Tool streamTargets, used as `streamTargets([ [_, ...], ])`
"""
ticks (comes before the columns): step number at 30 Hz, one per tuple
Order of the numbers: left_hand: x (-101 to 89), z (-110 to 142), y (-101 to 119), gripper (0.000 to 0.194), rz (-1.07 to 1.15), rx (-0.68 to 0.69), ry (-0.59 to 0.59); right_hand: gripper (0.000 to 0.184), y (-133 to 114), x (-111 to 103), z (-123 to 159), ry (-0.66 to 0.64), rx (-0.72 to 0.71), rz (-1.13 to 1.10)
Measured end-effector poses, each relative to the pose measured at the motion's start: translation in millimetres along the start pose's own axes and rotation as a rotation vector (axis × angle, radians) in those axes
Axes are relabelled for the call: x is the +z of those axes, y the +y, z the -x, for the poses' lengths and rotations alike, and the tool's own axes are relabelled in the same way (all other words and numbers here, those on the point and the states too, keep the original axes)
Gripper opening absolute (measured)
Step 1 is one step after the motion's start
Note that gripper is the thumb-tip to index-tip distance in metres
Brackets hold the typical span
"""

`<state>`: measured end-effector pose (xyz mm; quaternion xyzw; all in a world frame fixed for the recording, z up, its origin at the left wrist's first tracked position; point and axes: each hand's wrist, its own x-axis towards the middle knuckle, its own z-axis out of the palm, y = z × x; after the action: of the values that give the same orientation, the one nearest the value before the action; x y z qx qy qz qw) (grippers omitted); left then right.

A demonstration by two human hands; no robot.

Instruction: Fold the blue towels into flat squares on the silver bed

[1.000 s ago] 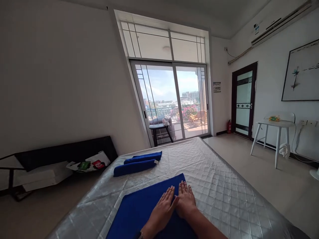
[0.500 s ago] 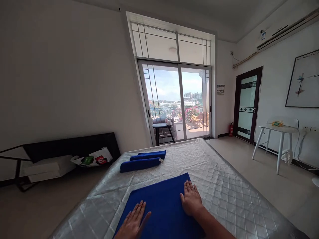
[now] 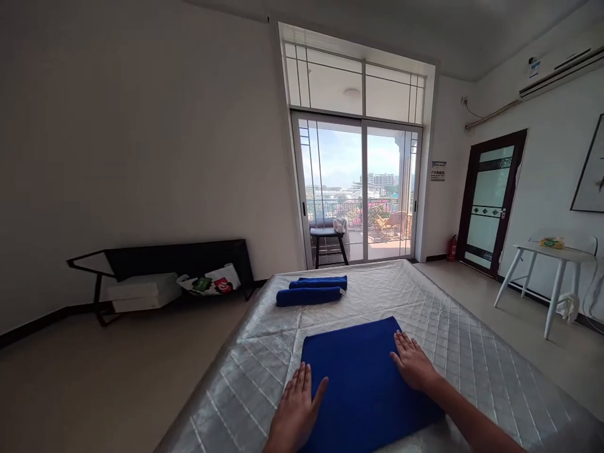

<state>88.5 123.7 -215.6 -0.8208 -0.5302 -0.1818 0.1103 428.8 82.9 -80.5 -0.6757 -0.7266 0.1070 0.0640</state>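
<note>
Blue cloth [image 3: 353, 377]: spread between the hands, on quilted cover [image 3: 255, 365]. Left hand [image 3: 293, 406], right hand [image 3: 415, 363]: apart, open, clasping nothing, at opposite side edges. Handling, by judgement: light, even outward palm pressure; corners square. Rolled cloths [image 3: 309, 297]: beyond the hands.

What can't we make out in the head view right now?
- Head view: near-left corner of the flat blue cloth, cut off by the bottom edge.
- Head view: cloth surface under the left hand and right hand, covered by them.
- Head view: wall notice, text too small.
- Head view: framed picture, cut off by the right edge.
</note>
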Motion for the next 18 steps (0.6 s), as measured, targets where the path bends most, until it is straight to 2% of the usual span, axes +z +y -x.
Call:
streamTargets([
  [3,0.8,0.2,-1.1,0.055,-0.025,0.008,-0.038,0.066,2.3,0.2,22.8,0.01,-0.009,-0.018],
  [6,6.8,0.9,-6.9,0.047,-0.084,0.03,-0.077,0.067,6.5,9.4,44.5,0.006,-0.016,-0.059],
  [8,9.6,1.4,-11.2,0.05,-0.127,0.048,-0.086,0.067,8.5,16.3,53.2,-0.012,-0.013,-0.088],
  [11,8.0,2.5,-18.6,0.057,-0.175,0.067,-0.104,0.067,10.2,23.3,56.3,-0.021,-0.003,-0.119],
  [15,-0.6,2.9,-27.8,0.053,-0.216,0.055,-0.119,0.067,10.9,29.4,51.0,0.004,-0.008,-0.174],
  [17,-4.0,-0.8,-20.9,0.051,-0.231,0.047,-0.075,0.067,11.0,32.4,48.4,0.016,-0.014,-0.198],
  [18,-5.1,-4.4,-10.8,0.052,-0.23,0.059,-0.029,0.067,11.2,33.9,47.5,0.016,-0.017,-0.203],
])
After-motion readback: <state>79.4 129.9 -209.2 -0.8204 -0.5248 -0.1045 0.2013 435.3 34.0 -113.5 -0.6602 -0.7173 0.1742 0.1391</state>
